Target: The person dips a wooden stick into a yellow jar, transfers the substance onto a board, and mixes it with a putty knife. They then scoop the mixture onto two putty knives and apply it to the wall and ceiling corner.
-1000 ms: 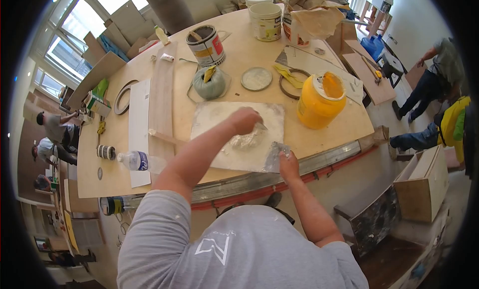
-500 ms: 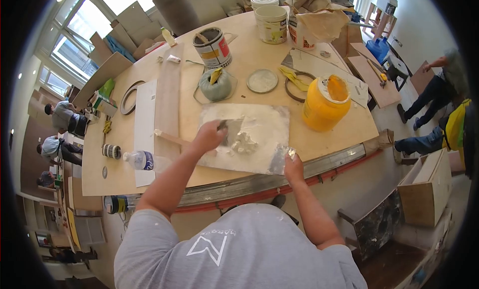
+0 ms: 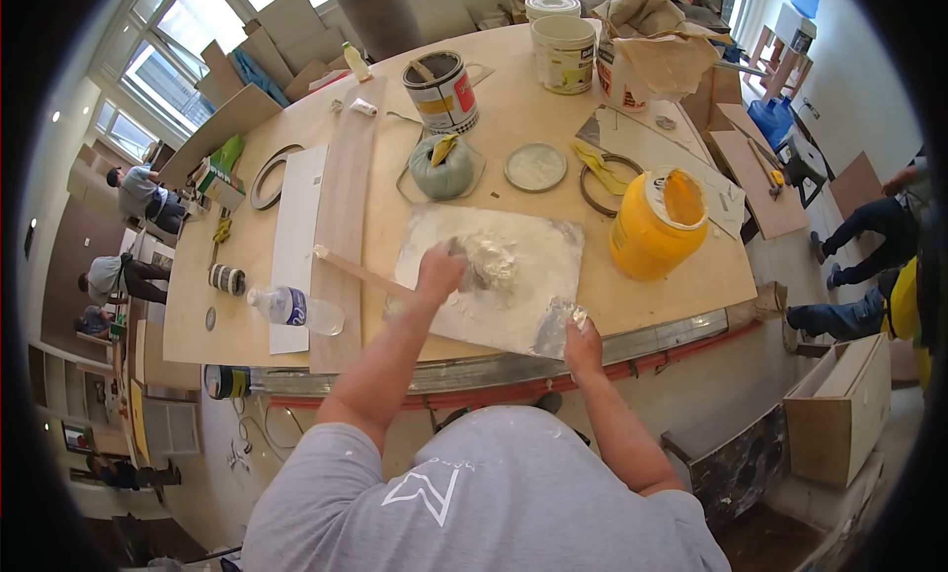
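Observation:
My left hand [image 3: 441, 273] is closed round a grey scraper [image 3: 478, 276], whose blade touches a lumpy heap of cream-coloured paste [image 3: 494, 254]. That heap lies on a pale, smeared flat board [image 3: 420, 241] on the wooden table. At the board's lower right corner, my right hand [image 3: 582, 345] is closed on a small paste-covered scraper [image 3: 556, 330]; its blade rests on the board. A wooden stick [image 3: 357, 272] pokes out from the board's left side. An open yellow tub [image 3: 656, 227] stands to the right of the board.
Behind the board are a green wrapped bundle [image 3: 439, 167], a round lid [image 3: 535, 166], a paint can [image 3: 441, 91] and a white bucket [image 3: 564, 56]. A plastic bottle [image 3: 294, 309] lies left. People stand beyond the table at left [image 3: 148, 199] and right [image 3: 869, 222].
My left hand has moved right relative to the board, and the paste is gathered in a more compact heap. The camera view has shifted slightly. My right hand stays at the board's corner.

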Motion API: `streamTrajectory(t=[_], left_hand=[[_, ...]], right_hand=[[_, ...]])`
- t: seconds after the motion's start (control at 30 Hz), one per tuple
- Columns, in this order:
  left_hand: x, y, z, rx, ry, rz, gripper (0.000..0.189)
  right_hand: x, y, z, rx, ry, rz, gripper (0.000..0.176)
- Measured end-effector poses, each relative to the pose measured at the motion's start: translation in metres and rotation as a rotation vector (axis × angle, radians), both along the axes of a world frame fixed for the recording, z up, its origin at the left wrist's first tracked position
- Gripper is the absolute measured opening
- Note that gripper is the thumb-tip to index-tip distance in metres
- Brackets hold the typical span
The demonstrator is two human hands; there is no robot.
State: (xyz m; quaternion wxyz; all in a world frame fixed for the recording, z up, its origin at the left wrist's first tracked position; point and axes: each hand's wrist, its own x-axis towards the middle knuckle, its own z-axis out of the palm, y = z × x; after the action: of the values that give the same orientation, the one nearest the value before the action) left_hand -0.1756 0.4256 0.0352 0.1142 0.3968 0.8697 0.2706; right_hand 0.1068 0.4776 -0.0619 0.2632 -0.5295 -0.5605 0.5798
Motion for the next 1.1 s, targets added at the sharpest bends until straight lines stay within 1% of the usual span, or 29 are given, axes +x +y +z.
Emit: streamTrajectory(t=[0.1,0.13,0.23,0.27,0.3,0.37,0.43,0.47,0.53,0.6,0.63,0.67,0.7,0.77,0.87,0.9,0.97,1.03,1.07,1.1], left_hand=[[0.005,0.019,0.027,-0.107,0.221,-0.296,0.023],[0.01,0.014,0.036,-0.121,0.214,-0.319,0.027],[0.022,-0.027,0.041,0.021,0.079,-0.107,0.02],[0.021,-0.044,0.021,0.069,-0.326,0.121,0.018],[0.02,-0.061,-0.009,0.111,-0.732,0.354,0.016],[0.041,-0.085,-0.053,0.336,-1.175,0.603,0.023],[0.059,-0.076,-0.077,0.483,-1.23,0.676,0.03],[0.064,-0.068,-0.09,0.552,-1.264,0.707,0.033],[0.049,-0.043,-0.113,0.599,-1.146,0.629,0.024],[0.003,-0.017,-0.121,0.184,-0.578,0.468,0.018],[0.018,-0.003,-0.054,0.243,-0.593,0.293,0.021],[0.024,0.005,-0.002,0.1,-0.18,0.053,0.025],[0.018,0.015,0.004,0.197,0.066,-0.106,0.025],[0.034,0.02,0.031,0.159,0.262,-0.363,0.025],[0.039,0.008,0.011,-0.227,0.534,-0.777,0.025],[0.036,-0.001,-0.006,-0.281,0.559,-0.842,0.025],[0.032,-0.005,0.003,-0.437,0.494,-0.929,0.029],[0.01,0.01,0.027,-0.493,0.335,-0.837,0.036],[0.001,0.023,0.041,-0.498,0.348,-0.84,0.041],[-0.003,0.033,0.049,-0.47,0.383,-0.792,0.038]], right_hand=[[0.0,0.001,-0.004,-0.007,0.016,0.002,0.036],[0.001,0.002,-0.006,-0.008,0.021,0.004,0.036],[0.0,-0.001,0.0,-0.016,0.066,-0.025,0.036],[-0.001,0.001,0.003,-0.007,0.062,-0.022,0.036],[0.0,0.0,0.006,-0.002,0.053,-0.019,0.036],[0.003,-0.003,0.003,-0.033,0.064,-0.012,0.036],[0.001,0.001,-0.005,-0.087,0.12,-0.022,0.037],[0.001,0.003,-0.005,-0.065,0.074,0.02,0.037],[0.003,0.005,-0.004,-0.023,-0.037,0.069,0.037],[0.003,0.003,0.003,-0.032,-0.079,0.036,0.035],[0.005,0.005,0.003,-0.016,-0.076,0.019,0.035],[0.004,0.004,0.002,-0.006,-0.066,0.013,0.036],[0.004,0.001,0.001,0.0,-0.051,0.021,0.036],[0.002,-0.001,0.007,0.01,-0.036,0.0,0.037],[0.002,-0.005,0.005,0.05,-0.025,-0.007,0.038],[0.002,-0.005,0.004,0.073,-0.031,-0.013,0.038],[0.002,-0.006,0.007,0.099,-0.034,-0.032,0.038],[0.002,-0.009,0.012,0.097,-0.037,-0.045,0.038],[0.002,-0.009,0.012,0.11,-0.037,-0.037,0.038],[0.003,-0.009,0.01,0.119,-0.037,-0.033,0.037]])
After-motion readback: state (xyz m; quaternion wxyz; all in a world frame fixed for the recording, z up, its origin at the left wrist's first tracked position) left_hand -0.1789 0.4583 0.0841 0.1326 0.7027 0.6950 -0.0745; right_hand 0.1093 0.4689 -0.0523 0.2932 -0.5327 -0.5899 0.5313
